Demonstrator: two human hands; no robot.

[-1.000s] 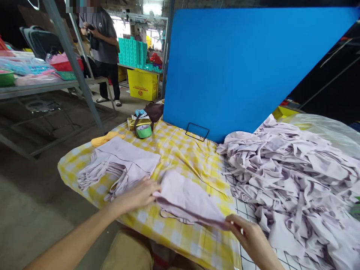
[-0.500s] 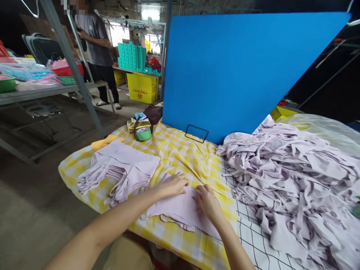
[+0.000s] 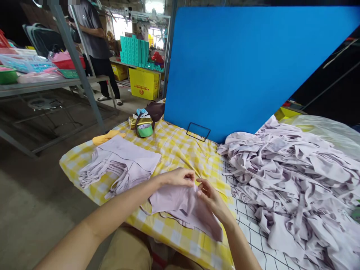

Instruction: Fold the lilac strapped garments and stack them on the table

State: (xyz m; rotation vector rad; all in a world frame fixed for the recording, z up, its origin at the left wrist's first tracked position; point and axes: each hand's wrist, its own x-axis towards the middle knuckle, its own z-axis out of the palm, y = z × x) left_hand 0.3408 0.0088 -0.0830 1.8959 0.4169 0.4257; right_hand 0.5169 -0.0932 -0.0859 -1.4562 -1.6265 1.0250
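A light lilac garment (image 3: 180, 200) lies in front of me on the yellow checked cloth (image 3: 171, 146), its far edge lifted a little. My left hand (image 3: 182, 177) is closed in a pinch on that raised edge. To its right, my right hand (image 3: 209, 197) is beside the garment with curved fingers and a gap between thumb and fingertips; I see nothing held there. Another lilac piece shows partly beneath the garment's near edge. Left of my hands lies a neat stack of lilac garments (image 3: 132, 153) with narrow straps hanging toward me.
A large heap of lilac garments (image 3: 295, 180) fills the right side. Behind the table stands a blue board (image 3: 239, 71) with a black wire frame (image 3: 198, 132) at its foot. Green tape (image 3: 145, 130) and an orange cloth (image 3: 108, 137) lie at the far left. A person (image 3: 97, 45) stands beyond.
Both hands came from the garment's two ends to its far middle edge. Flat on it half a second ago, the left hand now pinches and lifts that edge.
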